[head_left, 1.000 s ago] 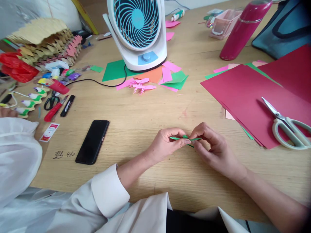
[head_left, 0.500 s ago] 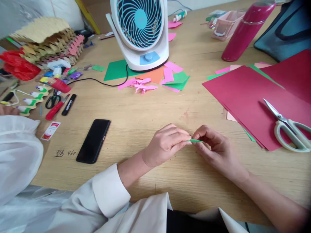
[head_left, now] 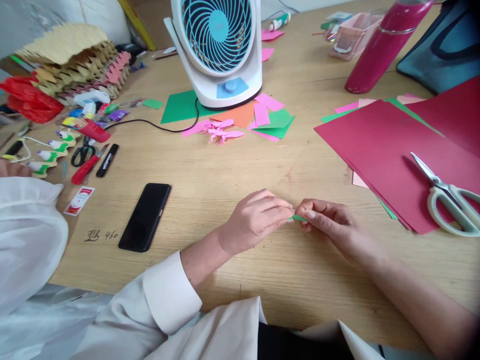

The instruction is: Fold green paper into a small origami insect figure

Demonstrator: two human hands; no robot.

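Note:
A small folded piece of green paper [head_left: 299, 218] is pinched between my two hands, just above the wooden table. My left hand [head_left: 258, 217] is closed on its left end, fingers laid together over it. At the other end, the thumb and forefinger of my right hand [head_left: 330, 220] press the paper. Most of the piece is hidden by the fingers, so its full shape cannot be made out. Beyond the hands lie folded pink paper figures [head_left: 224, 131] in front of the fan.
A fan [head_left: 221, 55] stands at the back among coloured paper sheets. To the right, scissors [head_left: 444, 192] rest on red paper [head_left: 378, 145], with a pink flask [head_left: 386, 47] behind. At left are a phone [head_left: 145, 216], a red-handled knife [head_left: 88, 167] and another person's sleeve [head_left: 30, 225].
My right thumb and forefinger have closed over the right end of the green paper, which stuck out more before. My left hand keeps its hold, almost unmoved.

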